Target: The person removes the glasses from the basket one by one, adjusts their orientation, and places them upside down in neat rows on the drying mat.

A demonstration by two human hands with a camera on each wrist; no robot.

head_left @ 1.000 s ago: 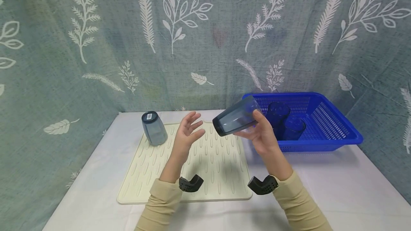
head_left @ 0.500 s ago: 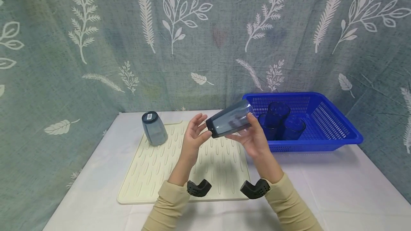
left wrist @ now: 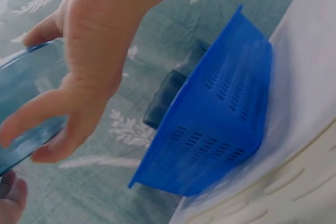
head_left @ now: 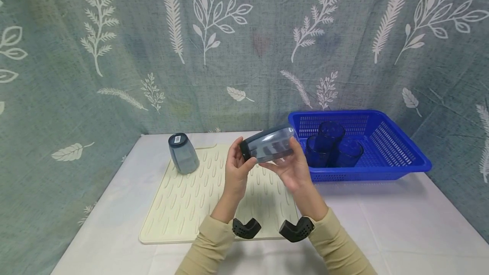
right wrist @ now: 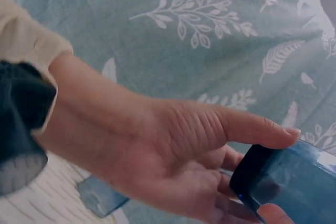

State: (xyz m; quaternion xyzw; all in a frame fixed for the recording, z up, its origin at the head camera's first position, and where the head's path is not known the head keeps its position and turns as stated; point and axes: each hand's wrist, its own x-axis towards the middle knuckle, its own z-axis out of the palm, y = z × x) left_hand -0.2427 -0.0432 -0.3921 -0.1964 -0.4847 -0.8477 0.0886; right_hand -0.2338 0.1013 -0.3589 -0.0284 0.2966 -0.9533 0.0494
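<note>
Left hand: my left hand [head_left: 237, 169] has its thumb and fingers curled round the dark rim end of the tumbler [head_left: 267, 144], gripping it; the right wrist view shows the thumb lying over that rim.
Right hand: my right hand [head_left: 291, 169] cups the tumbler's body from below and behind, fingers wrapped round it, so I read it as grasping too.
Tumbler: I see a smoky blue translucent cup held on its side in the air, rim toward the left, base toward the right, above the far right part of the mat [head_left: 183, 207] and clear of it.
Wrist cameras: a black unit sits on each wrist, the left one [head_left: 246, 228] and the right one [head_left: 297, 229], just above the mat's near edge; beige sleeves [head_left: 208, 247] cover both forearms.
Mat: cream, ribbed, lying flat on the left half of the bench [head_left: 382, 232], reaching close to its far edge.
Second tumbler: another smoky cup [head_left: 184, 152] stands upside down on the mat's far left corner, a white label on its base, well apart from my hands.
Basket: a blue slotted basket [head_left: 397, 156] rests toward the bench's far right corner, just beside the mat's right edge.
Basket contents: I make out dark blue cups [head_left: 329, 147] clustered in its left part.
Backdrop: a grey-green cloth [head_left: 114, 54] printed with white leaves hangs behind the bench.
</note>
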